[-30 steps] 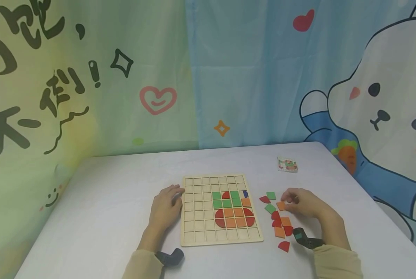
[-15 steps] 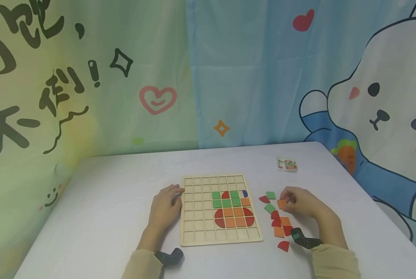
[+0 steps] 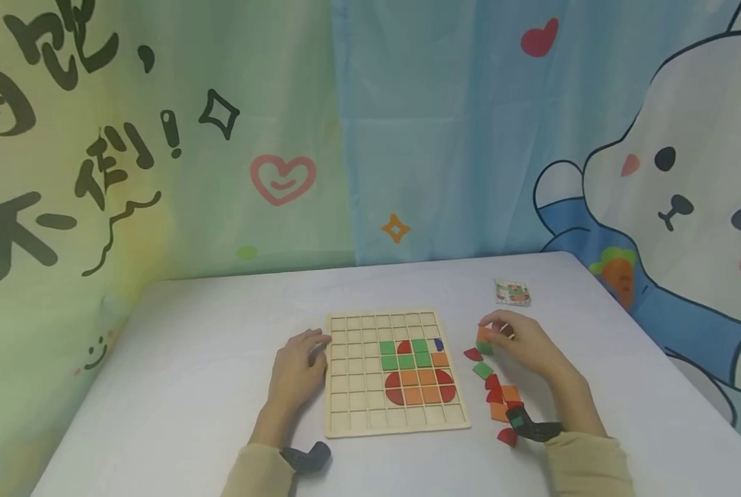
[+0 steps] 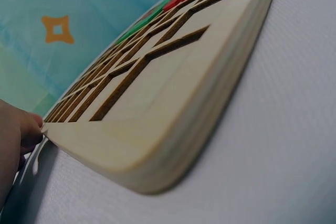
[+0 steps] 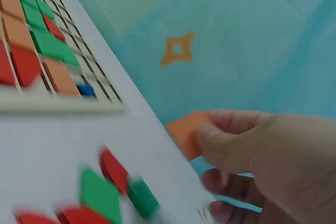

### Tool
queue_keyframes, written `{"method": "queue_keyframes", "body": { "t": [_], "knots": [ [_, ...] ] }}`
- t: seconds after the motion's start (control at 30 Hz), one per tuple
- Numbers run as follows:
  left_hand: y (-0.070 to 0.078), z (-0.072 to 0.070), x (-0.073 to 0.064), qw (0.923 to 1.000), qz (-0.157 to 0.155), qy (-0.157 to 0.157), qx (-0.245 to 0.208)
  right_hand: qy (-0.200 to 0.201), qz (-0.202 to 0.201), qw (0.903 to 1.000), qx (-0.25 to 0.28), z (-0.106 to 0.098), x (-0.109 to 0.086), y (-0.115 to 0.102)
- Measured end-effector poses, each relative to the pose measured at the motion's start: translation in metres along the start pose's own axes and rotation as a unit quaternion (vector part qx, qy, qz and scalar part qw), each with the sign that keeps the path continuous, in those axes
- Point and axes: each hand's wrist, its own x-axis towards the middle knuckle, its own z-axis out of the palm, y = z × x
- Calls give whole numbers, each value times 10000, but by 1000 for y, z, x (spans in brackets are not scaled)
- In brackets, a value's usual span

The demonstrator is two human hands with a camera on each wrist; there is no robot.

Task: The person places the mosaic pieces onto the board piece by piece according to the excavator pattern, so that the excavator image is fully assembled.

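My right hand (image 3: 522, 339) pinches an orange square tile (image 5: 188, 132) between thumb and fingertips, lifted off the table. Below it in the head view lies a green square tile (image 3: 485, 348), with a red quarter-circle tile (image 3: 473, 354) beside it. The wooden grid board (image 3: 354, 400) lies flat in the middle, bearing green, red, orange and blue pieces on its right half. My left hand (image 3: 298, 366) rests on the table against the board's left edge, its fingertips touching the rim. In the left wrist view only part of that hand shows, at the board's edge.
Several loose orange, red and green tiles lie right of the board, among them a green tile (image 3: 483, 371) and a red quarter-circle (image 3: 507, 436). A small printed packet (image 3: 512, 292) lies at the back right. A printed curtain (image 3: 407, 138) hangs behind the white table (image 3: 221, 331).
My right hand has lifted the orange tile from the loose pieces and carried it away from me and to the left. The left hand stays at the board's edge.
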Motion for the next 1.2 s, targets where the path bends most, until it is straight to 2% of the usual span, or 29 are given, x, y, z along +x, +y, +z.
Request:
{"method": "queue_keyframes", "body": {
  "t": [0.17,0.37,0.5,0.7,0.97,1.2],
  "knots": [
    [3,1,0,10000,-57,-14,56,-16,-684,9977,29,16,9,-28],
    [4,1,0,9999,-80,-73,87,-574,-1433,9880,48,38,25,-70],
    [3,1,1,9999,-90,-109,95,-949,-1751,9800,-10,53,39,-92],
    [2,-1,0,9999,-63,-86,110,-1310,-1751,9756,170,72,54,-111],
    [0,1,-1,9999,-93,-8,120,-1339,-1704,9762,96,93,62,-117],
    [0,2,0,9999,-43,34,125,-1318,-1576,9785,-198,99,65,-118]
  ]
}}
